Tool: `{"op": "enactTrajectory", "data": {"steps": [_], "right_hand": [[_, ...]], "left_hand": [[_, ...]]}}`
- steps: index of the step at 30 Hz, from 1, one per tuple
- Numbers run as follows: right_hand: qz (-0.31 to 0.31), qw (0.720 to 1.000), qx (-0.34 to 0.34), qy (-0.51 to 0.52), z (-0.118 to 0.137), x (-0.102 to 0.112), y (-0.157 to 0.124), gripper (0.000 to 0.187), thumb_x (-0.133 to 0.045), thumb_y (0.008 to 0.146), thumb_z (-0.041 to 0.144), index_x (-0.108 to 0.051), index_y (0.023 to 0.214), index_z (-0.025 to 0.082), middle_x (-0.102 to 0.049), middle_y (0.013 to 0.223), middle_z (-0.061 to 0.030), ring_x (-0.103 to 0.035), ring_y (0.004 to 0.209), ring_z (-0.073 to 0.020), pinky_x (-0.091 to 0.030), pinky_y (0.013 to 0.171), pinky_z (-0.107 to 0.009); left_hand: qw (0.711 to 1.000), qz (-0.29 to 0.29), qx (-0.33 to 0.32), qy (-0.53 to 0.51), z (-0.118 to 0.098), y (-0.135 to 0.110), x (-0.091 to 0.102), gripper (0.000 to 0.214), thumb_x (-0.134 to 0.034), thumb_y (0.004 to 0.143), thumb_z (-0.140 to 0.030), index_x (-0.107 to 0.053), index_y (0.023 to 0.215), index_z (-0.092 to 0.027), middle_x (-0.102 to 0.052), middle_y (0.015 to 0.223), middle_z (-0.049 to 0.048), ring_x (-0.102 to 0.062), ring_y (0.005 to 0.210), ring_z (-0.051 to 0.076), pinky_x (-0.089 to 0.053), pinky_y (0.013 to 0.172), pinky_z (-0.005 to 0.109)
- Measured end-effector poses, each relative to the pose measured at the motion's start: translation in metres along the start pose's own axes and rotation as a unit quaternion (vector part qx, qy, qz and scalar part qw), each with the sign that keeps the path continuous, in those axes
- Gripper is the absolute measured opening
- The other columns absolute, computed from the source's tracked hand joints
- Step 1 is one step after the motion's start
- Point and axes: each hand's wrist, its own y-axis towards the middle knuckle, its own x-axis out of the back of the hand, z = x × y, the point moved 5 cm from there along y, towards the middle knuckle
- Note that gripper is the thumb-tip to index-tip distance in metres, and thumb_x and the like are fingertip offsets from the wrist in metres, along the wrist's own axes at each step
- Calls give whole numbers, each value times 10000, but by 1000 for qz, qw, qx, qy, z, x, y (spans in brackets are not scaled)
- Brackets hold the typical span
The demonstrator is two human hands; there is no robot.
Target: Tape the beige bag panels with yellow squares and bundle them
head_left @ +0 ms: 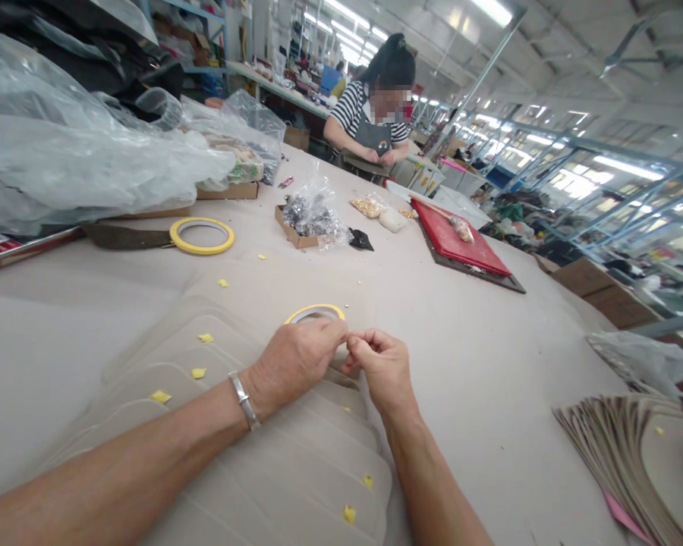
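My left hand (301,353), with a metal band at the wrist, is closed on a roll of yellow tape (316,309). The hand hides the roll's near side. Close beside it, my right hand (382,364) pinches thumb and fingers together near the left fingertips; what lies in the pinch is too small to make out. Beneath both hands, beige fabric panels (250,470) lie overlapped in a fanned row. Small yellow tape pieces (160,396) dot the panels along both sides.
Another tape roll (202,236) lies left beside a dark strap. Beyond my hands are a small box (299,231) of dark parts in plastic and a red board (461,235). Stacked panels (609,447) stand right; plastic bags (91,159) pile left. A person (369,121) works opposite.
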Motion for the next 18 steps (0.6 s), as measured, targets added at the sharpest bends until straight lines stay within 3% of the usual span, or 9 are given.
{"op": "enactTrajectory", "data": {"steps": [4,8,10,13,15,18], "right_hand": [[-31,999,2,19,-2,2,7,190,-678,634,310,-641,678,129,-591,504,14,-551,446,-108,-499,469,-226],[-66,994,-48,73,-18,20,23,231,-731,589,324,-637,668,128,-568,515,29,-521,453,-84,-510,466,-212],[-28,995,-78,51,-24,26,30,292,-761,575,356,-664,708,115,-613,552,1,-547,462,-89,-507,468,-208],[28,996,-90,3,-28,26,35,339,-766,579,399,-683,724,104,-651,578,-33,-573,470,-97,-502,475,-205],[37,995,-93,-17,-29,24,37,319,-751,590,391,-674,705,104,-639,555,-26,-563,456,-89,-493,473,-196],[27,994,-86,-59,-30,20,39,272,-706,631,365,-652,696,107,-609,531,-5,-540,431,-77,-468,456,-184]], "left_hand": [[999,-33,-8,19,-5,-3,5,179,-369,937,-181,-539,879,-178,-606,794,20,-561,732,154,-395,634,272],[996,-74,-24,-38,-18,-8,23,183,-367,954,-180,-546,918,-170,-624,827,28,-578,778,128,-435,700,244],[991,-97,-12,-92,-25,-9,39,162,-388,960,-188,-548,934,-175,-620,820,8,-575,769,103,-442,719,222],[970,-132,59,-198,-31,-7,68,87,-480,940,-230,-558,930,-194,-584,737,-42,-540,651,65,-431,621,178],[945,-154,110,-265,-36,-4,88,82,-516,926,-256,-574,909,-201,-569,690,-60,-519,588,55,-423,548,163],[925,-180,125,-311,-45,1,115,114,-532,917,-283,-603,872,-206,-595,700,-57,-540,583,56,-442,518,156]]}}
